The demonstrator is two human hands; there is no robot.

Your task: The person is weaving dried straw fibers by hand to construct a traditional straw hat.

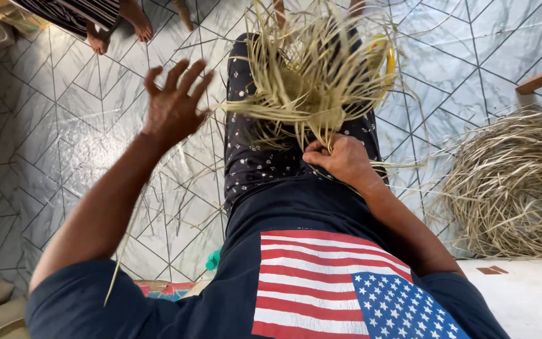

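While the head camera looks straight down, a half-woven straw piece (312, 81) rests on the person's lap, loose strands fanning outward in every direction. At its near edge, the right hand (343, 160) pinches a few strands, fingers pressed together and touching the weave. Well apart on the other side, the left hand (174, 103) is lifted over the tiled floor (64, 125), fingers spread and holding nothing. The weave lies ahead of the right hand, which is the nearer one. A heap of dry straw (512, 185) sits beside the person's right. Another person's bare feet (117, 28) show at the far edge.
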